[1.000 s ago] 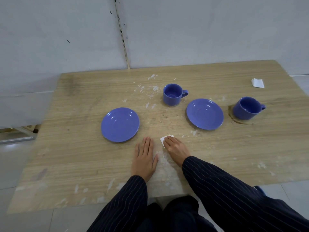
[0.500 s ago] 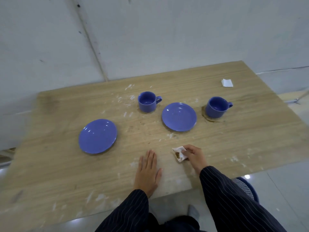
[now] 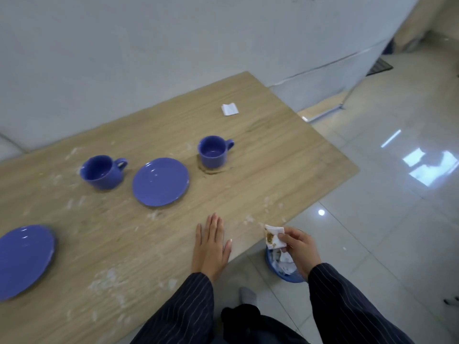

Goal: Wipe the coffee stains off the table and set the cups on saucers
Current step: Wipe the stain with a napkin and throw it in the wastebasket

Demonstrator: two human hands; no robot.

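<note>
Pale wood-grain worktop (image 3: pixel 260 150), flecked with white crumbs, runs against a grey wall. At the left edge a round blue saucer (image 3: pixel 23 259) is cut off. Next come a glossy blue cup (image 3: pixel 101 172), a second saucer (image 3: pixel 161 181) and another cup (image 3: pixel 214 151) standing in a brown coffee ring (image 3: pixel 213 170). The left hand (image 3: pixel 211 247) lies flat, fingers spread. Beyond the edge, the right hand (image 3: pixel 298 247) pinches a stained tissue (image 3: pixel 273 237) above a partly hidden blue bin (image 3: pixel 283 269).

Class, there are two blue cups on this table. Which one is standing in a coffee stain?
The right-hand cup, nearest the folded white tissue: a brown ring surrounds its base. The other cup has none.
</note>
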